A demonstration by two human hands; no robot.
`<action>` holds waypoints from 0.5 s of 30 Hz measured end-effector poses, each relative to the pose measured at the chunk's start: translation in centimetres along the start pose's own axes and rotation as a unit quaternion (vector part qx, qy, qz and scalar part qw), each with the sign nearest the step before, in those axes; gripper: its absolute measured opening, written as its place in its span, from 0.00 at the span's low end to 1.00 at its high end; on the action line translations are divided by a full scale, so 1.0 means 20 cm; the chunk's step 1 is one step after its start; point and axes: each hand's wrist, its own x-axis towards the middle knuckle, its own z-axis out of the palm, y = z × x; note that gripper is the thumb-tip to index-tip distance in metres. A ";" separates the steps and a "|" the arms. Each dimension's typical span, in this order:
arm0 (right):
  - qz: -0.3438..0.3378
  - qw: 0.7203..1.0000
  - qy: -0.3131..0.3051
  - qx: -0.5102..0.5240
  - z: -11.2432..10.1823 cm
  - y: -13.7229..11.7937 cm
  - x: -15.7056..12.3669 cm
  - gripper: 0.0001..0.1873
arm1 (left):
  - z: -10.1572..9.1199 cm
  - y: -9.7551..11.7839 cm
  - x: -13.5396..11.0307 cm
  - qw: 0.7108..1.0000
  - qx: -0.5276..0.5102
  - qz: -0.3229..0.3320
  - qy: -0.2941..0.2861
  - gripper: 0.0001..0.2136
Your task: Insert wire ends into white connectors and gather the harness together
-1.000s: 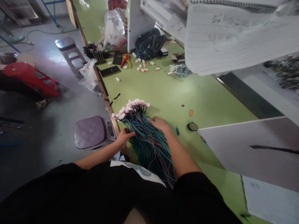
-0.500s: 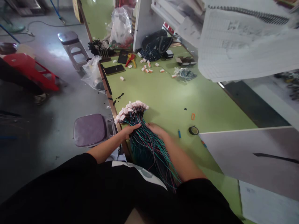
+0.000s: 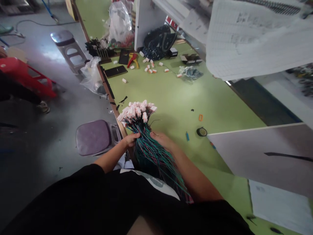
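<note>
A thick bundle of thin green, dark and pink wires (image 3: 158,153) lies over the near edge of the bench, running from my body to its far end. White connectors (image 3: 137,111) with orange parts crowd that far end in a fan. From the left side, my left hand (image 3: 132,138) grips the bundle just below the connectors, thumb on top. Opposite it, my right hand (image 3: 161,139) is wrapped round the right side of the bundle. The fingers of both hands are mostly hidden under the wires.
On the green bench (image 3: 171,98) are a roll of black tape (image 3: 201,131), a small blue piece (image 3: 187,136), an orange ring (image 3: 201,117), a phone (image 3: 115,71), red-yellow pliers (image 3: 133,60) and several loose connectors. A purple stool (image 3: 93,138) stands left. White panel (image 3: 264,153) at right.
The connector end has risen slightly and spread, with several connectors now tipped toward me. Both hands have shifted slightly left and down. The whole view has moved a little.
</note>
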 end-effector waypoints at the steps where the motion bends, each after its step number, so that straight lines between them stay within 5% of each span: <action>1: -0.002 1.000 -0.002 -0.009 0.01 -0.01 0.00 0.30 | 0.01 0.00 0.00 1.000 -0.009 0.005 -0.007 0.26; 8: 0.004 0.998 0.023 -0.053 0.05 -0.05 0.00 0.25 | 0.07 0.00 -0.03 0.998 -0.053 0.029 -0.016 0.18; 15: 0.067 0.994 0.071 -0.052 0.07 0.01 0.02 0.28 | 0.11 -0.01 -0.02 0.997 -0.062 0.028 0.043 0.08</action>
